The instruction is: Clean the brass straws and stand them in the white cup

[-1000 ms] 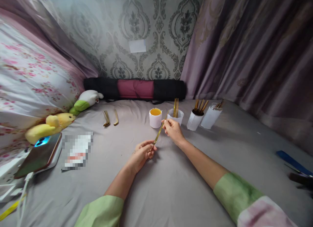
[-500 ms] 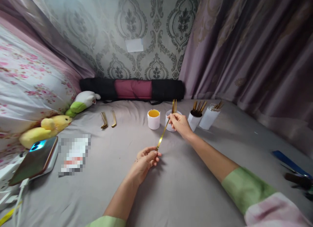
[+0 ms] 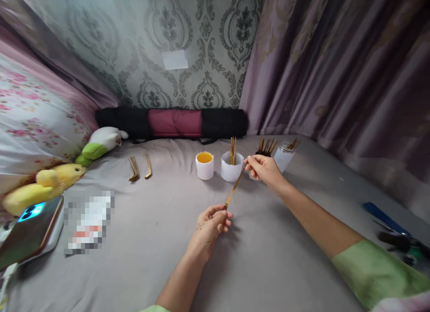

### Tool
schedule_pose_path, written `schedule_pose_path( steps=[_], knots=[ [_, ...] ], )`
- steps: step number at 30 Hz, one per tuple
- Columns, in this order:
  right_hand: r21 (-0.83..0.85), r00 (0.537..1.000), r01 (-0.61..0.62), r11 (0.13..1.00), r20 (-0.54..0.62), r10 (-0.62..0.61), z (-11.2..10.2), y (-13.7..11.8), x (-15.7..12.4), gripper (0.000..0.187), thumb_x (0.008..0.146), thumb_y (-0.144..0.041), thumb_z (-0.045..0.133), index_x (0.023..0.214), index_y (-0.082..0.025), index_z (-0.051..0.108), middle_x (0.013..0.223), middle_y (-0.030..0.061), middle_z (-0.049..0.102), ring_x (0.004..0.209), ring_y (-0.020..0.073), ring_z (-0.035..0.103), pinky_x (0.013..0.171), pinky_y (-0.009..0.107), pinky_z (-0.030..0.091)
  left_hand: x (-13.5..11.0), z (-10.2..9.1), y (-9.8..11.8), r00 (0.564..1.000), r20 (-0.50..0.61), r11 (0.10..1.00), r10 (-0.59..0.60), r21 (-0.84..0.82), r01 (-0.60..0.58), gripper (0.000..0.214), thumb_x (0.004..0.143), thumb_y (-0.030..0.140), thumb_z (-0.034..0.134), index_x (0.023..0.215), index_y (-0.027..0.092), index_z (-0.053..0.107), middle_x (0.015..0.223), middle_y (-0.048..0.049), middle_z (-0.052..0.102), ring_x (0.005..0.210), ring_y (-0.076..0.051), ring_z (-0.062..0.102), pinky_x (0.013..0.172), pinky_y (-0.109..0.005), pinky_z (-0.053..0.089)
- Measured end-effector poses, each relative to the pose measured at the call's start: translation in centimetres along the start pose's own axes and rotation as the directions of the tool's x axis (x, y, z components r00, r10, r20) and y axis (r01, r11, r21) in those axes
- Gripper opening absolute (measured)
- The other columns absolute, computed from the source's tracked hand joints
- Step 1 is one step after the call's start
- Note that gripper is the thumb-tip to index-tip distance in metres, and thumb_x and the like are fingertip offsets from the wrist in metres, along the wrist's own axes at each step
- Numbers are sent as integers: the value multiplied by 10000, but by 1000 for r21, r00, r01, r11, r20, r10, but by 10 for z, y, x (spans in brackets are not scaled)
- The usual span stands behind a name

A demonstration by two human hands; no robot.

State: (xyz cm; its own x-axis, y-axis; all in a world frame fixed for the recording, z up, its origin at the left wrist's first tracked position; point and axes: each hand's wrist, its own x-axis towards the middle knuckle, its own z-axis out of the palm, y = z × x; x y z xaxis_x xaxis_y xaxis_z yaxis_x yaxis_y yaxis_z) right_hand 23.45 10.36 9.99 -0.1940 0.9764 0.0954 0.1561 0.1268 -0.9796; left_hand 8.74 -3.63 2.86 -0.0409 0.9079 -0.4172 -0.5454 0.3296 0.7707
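Note:
A thin gold-coloured strip (image 3: 235,187) runs slantwise between my two hands. My left hand (image 3: 213,222) pinches its lower end, where a darker bit shows at the fingertips. My right hand (image 3: 264,168) is closed on the upper end, just right of a white cup (image 3: 231,172) that has several gold sticks (image 3: 233,150) standing in it. To the left of that is a white cup with a yellow inside (image 3: 204,168). A dark-mouthed cup with gold-brown sticks (image 3: 267,146) is partly hidden behind my right hand.
A pale jar (image 3: 284,157) with more sticks stands at the right. Bent gold rods (image 3: 133,169) lie on the grey sheet at the left. Plush toys (image 3: 49,180), a phone (image 3: 35,231) and a blurred packet (image 3: 90,222) are farther left; a blue object (image 3: 386,218) lies right.
My right hand has moved right, away from the front of the cup with gold sticks, to its right side. My left hand has shifted slightly right. The view has swung a little right.

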Motion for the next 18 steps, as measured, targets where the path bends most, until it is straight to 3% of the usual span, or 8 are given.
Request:
schedule_pose_path(
  steps=[10,18],
  knots=[
    [9,999,32,999,-26,-32,-5,-4,7,261,773,-390,543,733,-135,582,590,7,563,369,35,416,306,163,289,6,-9,2,999,28,999,17,-32,-16,244,705,201,664,887,81,555,789,-112,637,578,-86,556,503,-182,436],
    [20,983,102,995,-157,-97,-16,-29,35,234,793,-345,543,695,-134,574,583,11,568,371,27,413,308,152,277,16,-31,13,999,-8,946,-53,-321,48,145,721,123,631,857,83,597,734,-38,581,564,-54,524,488,-151,429]
  ],
)
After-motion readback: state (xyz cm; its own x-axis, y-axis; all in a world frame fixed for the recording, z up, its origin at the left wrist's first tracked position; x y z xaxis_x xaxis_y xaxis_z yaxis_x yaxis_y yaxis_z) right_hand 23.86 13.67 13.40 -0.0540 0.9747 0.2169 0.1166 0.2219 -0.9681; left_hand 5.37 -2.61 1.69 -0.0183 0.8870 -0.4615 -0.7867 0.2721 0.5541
